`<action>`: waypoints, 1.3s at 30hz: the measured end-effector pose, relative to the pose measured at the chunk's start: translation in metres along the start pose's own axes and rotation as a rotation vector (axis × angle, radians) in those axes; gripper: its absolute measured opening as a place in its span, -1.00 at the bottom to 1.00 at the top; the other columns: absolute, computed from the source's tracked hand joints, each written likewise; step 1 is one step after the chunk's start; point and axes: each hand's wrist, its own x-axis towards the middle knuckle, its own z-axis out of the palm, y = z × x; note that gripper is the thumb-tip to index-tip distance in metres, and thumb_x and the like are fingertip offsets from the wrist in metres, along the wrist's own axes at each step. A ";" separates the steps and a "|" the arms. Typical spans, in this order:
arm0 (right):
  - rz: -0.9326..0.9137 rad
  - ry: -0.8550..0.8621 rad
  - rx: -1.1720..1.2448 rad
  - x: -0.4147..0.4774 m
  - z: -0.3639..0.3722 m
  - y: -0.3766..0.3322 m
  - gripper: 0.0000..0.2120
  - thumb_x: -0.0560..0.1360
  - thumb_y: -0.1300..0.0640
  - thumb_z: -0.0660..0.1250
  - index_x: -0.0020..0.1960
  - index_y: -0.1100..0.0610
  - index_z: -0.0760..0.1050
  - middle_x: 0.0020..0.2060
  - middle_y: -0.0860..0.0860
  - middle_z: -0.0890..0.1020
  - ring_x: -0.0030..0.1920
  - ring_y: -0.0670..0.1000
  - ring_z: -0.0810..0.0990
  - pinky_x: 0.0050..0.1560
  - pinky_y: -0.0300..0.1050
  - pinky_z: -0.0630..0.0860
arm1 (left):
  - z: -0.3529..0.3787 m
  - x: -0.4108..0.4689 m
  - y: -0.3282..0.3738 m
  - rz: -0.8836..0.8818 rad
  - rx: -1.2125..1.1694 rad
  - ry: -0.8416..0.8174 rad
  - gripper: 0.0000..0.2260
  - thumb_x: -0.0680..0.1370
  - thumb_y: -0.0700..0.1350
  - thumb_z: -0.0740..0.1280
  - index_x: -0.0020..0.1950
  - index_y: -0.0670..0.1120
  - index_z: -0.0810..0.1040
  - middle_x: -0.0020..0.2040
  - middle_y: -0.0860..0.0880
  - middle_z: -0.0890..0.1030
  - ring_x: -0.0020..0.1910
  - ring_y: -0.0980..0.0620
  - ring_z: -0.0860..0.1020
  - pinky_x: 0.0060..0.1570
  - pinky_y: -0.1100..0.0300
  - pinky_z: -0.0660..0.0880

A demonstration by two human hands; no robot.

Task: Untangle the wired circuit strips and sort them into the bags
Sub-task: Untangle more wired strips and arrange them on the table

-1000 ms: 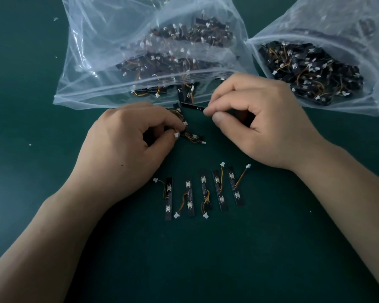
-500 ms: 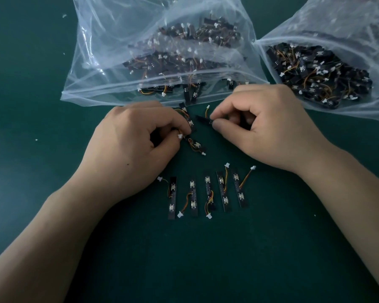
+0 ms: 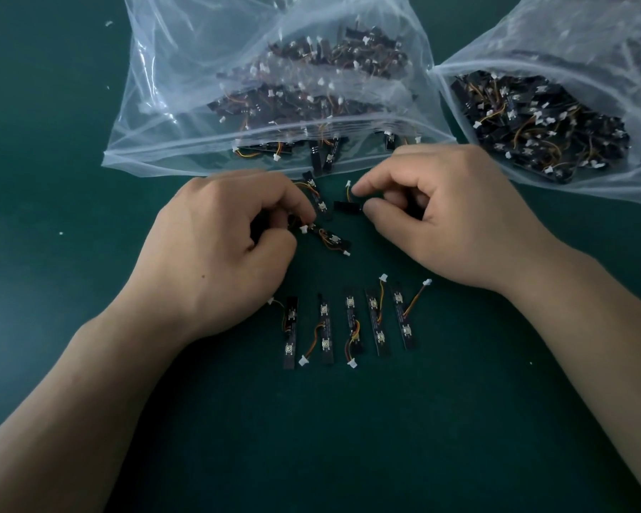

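My left hand pinches a small tangle of black circuit strips with orange wires and white plugs, just below the left bag's mouth. My right hand pinches the end of one black strip between thumb and forefinger, and that strip hangs apart from the tangle. Several separated strips lie in a row on the green table, between my wrists. A clear bag at the back centre holds many tangled strips. A second clear bag at the back right holds more.
A few strips poke out of the centre bag's open mouth towards my hands. Small white specks lie on the table at the left.
My right hand has drawn one strip to the right, away from the tangle in my left hand. Its wire and white plug now show above the strip.
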 end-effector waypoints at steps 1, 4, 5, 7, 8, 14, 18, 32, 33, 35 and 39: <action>-0.001 -0.002 0.003 0.000 0.000 0.000 -0.90 0.56 0.07 0.43 0.03 -0.05 0.70 -0.25 -0.16 0.58 -0.24 -0.10 0.54 -0.25 -0.12 0.48 | 0.000 0.000 0.000 -0.007 0.001 -0.004 -0.69 0.36 -0.13 0.22 -0.04 0.12 0.67 -0.20 0.14 0.58 -0.23 0.09 0.52 -0.19 0.11 0.49; -0.009 0.003 -0.005 0.000 0.000 0.000 -0.95 0.55 0.08 0.42 -0.05 -0.03 0.66 -0.25 -0.14 0.57 -0.23 -0.08 0.55 -0.24 -0.04 0.52 | 0.000 0.000 0.001 -0.026 0.016 0.003 -0.71 0.36 -0.12 0.23 -0.06 0.13 0.66 -0.21 0.17 0.60 -0.26 0.12 0.52 -0.22 0.16 0.45; -0.010 0.015 -0.001 0.000 0.000 0.000 -0.96 0.55 0.09 0.42 -0.05 -0.03 0.65 -0.27 -0.13 0.57 -0.26 -0.07 0.54 -0.26 -0.08 0.49 | 0.000 0.000 0.002 -0.030 0.019 0.005 -0.73 0.36 -0.12 0.23 -0.08 0.13 0.66 -0.20 0.19 0.61 -0.27 0.13 0.52 -0.24 0.19 0.43; 0.001 0.056 0.035 0.000 0.000 0.000 -0.96 0.54 0.10 0.41 -0.06 -0.02 0.63 -0.33 -0.12 0.56 -0.32 -0.06 0.52 -0.31 -0.17 0.44 | -0.001 0.000 0.002 -0.030 0.016 0.001 -0.77 0.36 -0.10 0.26 -0.11 0.13 0.64 -0.21 0.23 0.61 -0.28 0.17 0.53 -0.28 0.25 0.39; 0.008 0.075 0.053 0.000 0.000 0.000 -0.96 0.54 0.10 0.40 -0.05 -0.01 0.62 -0.35 -0.10 0.56 -0.33 -0.03 0.53 -0.33 -0.16 0.43 | -0.002 0.000 0.003 -0.028 0.015 -0.003 -0.80 0.36 -0.09 0.27 -0.12 0.13 0.63 -0.23 0.25 0.60 -0.30 0.18 0.53 -0.29 0.27 0.37; -0.013 0.099 0.040 -0.001 0.001 -0.002 -0.96 0.54 0.09 0.37 -0.04 -0.01 0.60 -0.34 -0.17 0.58 -0.32 -0.06 0.55 -0.34 -0.17 0.44 | -0.002 -0.002 0.005 -0.001 0.023 0.010 -0.88 0.37 -0.07 0.35 -0.16 0.12 0.62 -0.33 0.30 0.56 -0.36 0.15 0.50 -0.35 0.46 0.33; -0.018 0.106 0.043 -0.001 0.001 -0.002 -0.96 0.54 0.09 0.37 -0.04 -0.01 0.61 -0.31 -0.22 0.58 -0.30 -0.08 0.56 -0.33 -0.17 0.47 | -0.003 -0.002 0.005 0.029 0.020 0.034 -0.89 0.39 -0.12 0.42 -0.19 0.10 0.60 -0.36 0.33 0.53 -0.36 0.22 0.50 -0.32 0.51 0.35; -0.016 0.091 0.049 -0.001 0.000 -0.002 -0.96 0.54 0.09 0.37 -0.05 -0.01 0.59 -0.31 -0.19 0.58 -0.31 -0.02 0.55 -0.32 -0.11 0.47 | -0.001 0.000 -0.001 0.077 0.086 0.051 -0.80 0.48 -0.06 0.52 -0.21 0.08 0.51 -0.30 0.30 0.53 -0.32 0.25 0.48 -0.29 0.49 0.32; -0.015 0.094 0.048 -0.001 0.000 -0.002 -0.96 0.53 0.09 0.36 -0.05 -0.01 0.59 -0.32 -0.20 0.58 -0.30 -0.02 0.56 -0.32 -0.11 0.47 | 0.000 0.000 -0.002 0.084 0.094 0.047 -0.79 0.48 -0.05 0.50 -0.23 0.06 0.48 -0.30 0.24 0.52 -0.31 0.21 0.47 -0.30 0.46 0.31; -0.015 0.101 0.046 -0.001 0.000 -0.002 -0.96 0.53 0.09 0.36 -0.06 -0.01 0.59 -0.33 -0.21 0.57 -0.30 -0.02 0.56 -0.32 -0.12 0.46 | 0.000 0.001 -0.004 0.106 0.109 0.037 -0.77 0.48 -0.05 0.49 -0.25 0.05 0.45 -0.31 0.14 0.51 -0.28 0.17 0.46 -0.30 0.42 0.29; -0.013 0.099 0.046 -0.001 0.000 -0.003 -0.96 0.53 0.08 0.36 -0.05 -0.02 0.59 -0.34 -0.22 0.56 -0.30 -0.02 0.56 -0.32 -0.12 0.46 | 0.002 0.001 -0.004 0.096 0.104 0.039 -0.84 0.47 0.02 0.45 -0.21 0.06 0.48 -0.25 0.20 0.53 -0.27 0.24 0.47 -0.30 0.44 0.28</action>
